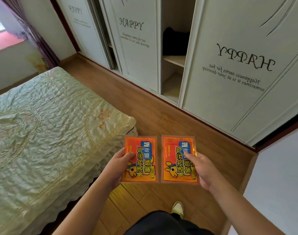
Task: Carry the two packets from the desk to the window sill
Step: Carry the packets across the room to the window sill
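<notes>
Two flat orange-red packets with blue labels and a cartoon figure are held side by side over the wooden floor. My left hand (118,164) grips the left packet (142,158) by its left edge, thumb on top. My right hand (201,169) grips the right packet (176,160) by its right edge, thumb across the label. The packets do not touch each other. The pink window sill (4,42) shows at the far upper left, beyond the bed.
A bed (48,126) with a pale quilted cover fills the left side. White sliding wardrobe doors (138,48) line the right, one gap open on shelves. A strip of wooden floor (161,114) runs between them toward a purple curtain (41,38). My shoe (177,207) is below.
</notes>
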